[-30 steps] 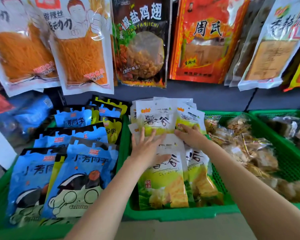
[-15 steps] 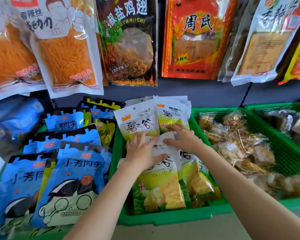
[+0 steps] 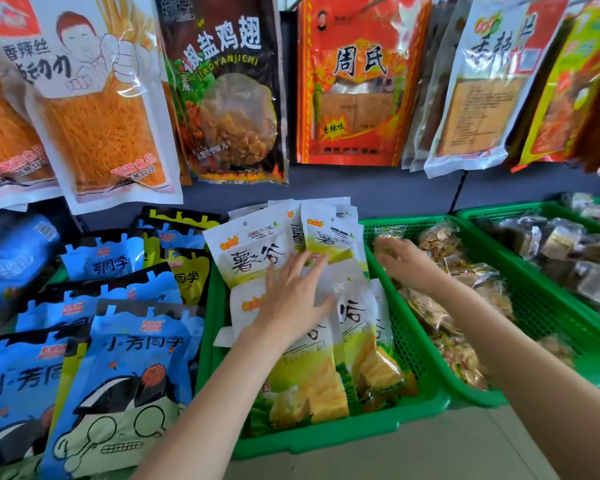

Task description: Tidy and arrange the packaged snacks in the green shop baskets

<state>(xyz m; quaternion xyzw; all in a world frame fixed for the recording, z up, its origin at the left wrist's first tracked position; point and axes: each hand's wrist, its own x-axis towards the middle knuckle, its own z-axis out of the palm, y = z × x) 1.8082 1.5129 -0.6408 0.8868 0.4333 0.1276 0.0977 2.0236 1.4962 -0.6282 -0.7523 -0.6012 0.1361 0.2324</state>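
My right hand (image 3: 404, 263) has left the white-green packets (image 3: 257, 258), hovering open beside them; my left hand (image 3: 293, 299) presses flat.

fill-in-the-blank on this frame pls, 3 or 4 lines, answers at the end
1. The left hand lies with straight fingers on the white and ____ snack packets.
2. The right hand is over the basket of ____-wrapped snacks.
3. All the baskets, like the middle basket, are ____ in colour.
4. The cartoon packets to the left of the middle basket are mostly ____.

Answers: green; clear; green; blue
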